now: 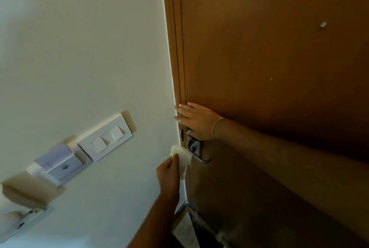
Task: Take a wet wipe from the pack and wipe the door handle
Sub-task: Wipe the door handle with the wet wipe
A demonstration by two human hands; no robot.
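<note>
A brown wooden door (269, 64) fills the right side of the head view. Its metal door handle (196, 151) sits near the door's left edge. My left hand (169, 172) comes up from below, shut on a white wet wipe (182, 156). The wipe is pressed against the left side of the handle. Above the handle, my right hand (196, 121) lies flat on the door with its fingers spread, reaching to the door frame (175, 48). Its thumb covers the top of the handle plate. The wipe pack is not in view.
On the white wall to the left are a white light switch panel (105, 138), a key card holder (60, 166) and another fixture (20, 193) lower down. A small peephole (323, 25) is high on the door. A strip of floor (185, 231) shows below.
</note>
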